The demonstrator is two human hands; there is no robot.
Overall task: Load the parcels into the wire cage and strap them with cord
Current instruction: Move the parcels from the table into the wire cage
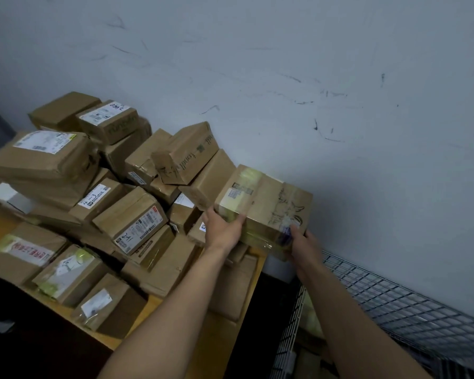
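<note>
Listing from the head view, the only one on offer.

Item: held parcel [263, 206], brown card, taped, label on top. It sat tilted at the worktop's right end, close to the right edge and short of the cage. Whether its far side touched the stack behind could not be told. The left hand [222, 228] gripped its near left corner, thumb lying along the near top edge. The right hand [304, 242] gripped its near right corner, fingers curled on the front face. Holding it at opposite corners seemed sensible, as a box that broad would otherwise twist on the carry.

Item: pile of parcels [93, 187], many, stacked loosely from the left edge of the worktop [219, 343] to its back, by the wall [285, 64], several of them leaning. Most of the loading appeared yet to be done.

Item: wire cage [400, 305], just beside the worktop's right edge, back panel against the wall. It was presumably set that close so that each parcel needed only a short swing. Its contents were largely hidden, though something pale showed through the mesh, unidentified.

Item: cord, none seen. Strapping was judged not yet begun.
</note>
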